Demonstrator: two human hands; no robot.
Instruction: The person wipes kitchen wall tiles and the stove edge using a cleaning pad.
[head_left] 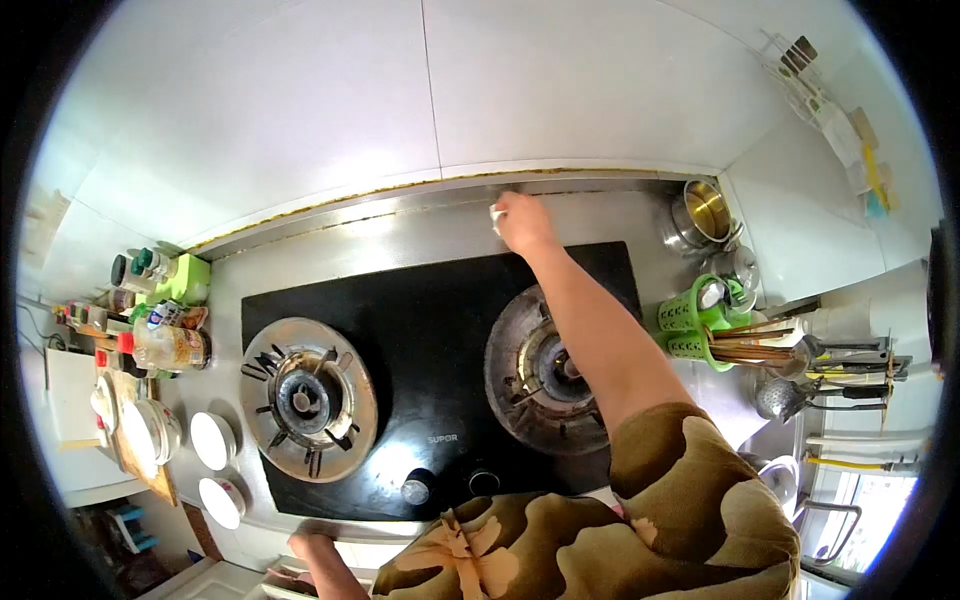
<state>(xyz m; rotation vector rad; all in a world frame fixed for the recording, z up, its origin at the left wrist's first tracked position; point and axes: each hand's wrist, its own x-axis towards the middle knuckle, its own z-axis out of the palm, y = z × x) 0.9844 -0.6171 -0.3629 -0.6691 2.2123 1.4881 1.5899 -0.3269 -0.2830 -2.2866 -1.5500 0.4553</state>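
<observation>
My right hand [524, 224] reaches over the black gas stove [430, 350] to the steel strip behind it, fingers closed on a small white cloth [496, 217] near the wall's foot. The forearm passes above the right burner [535, 365]. Down at the counter's front edge, left of centre, is my left hand [312, 546]; its fingers are too unclear to read. The left burner [308, 400] lies in full view.
Bowls [212, 441], a jar [170, 348] and bottles stand on the left. At the right are metal pots [706, 210], a green basket [684, 346] with chopsticks, and hanging ladles [780, 398]. A brownish line runs along the wall's foot.
</observation>
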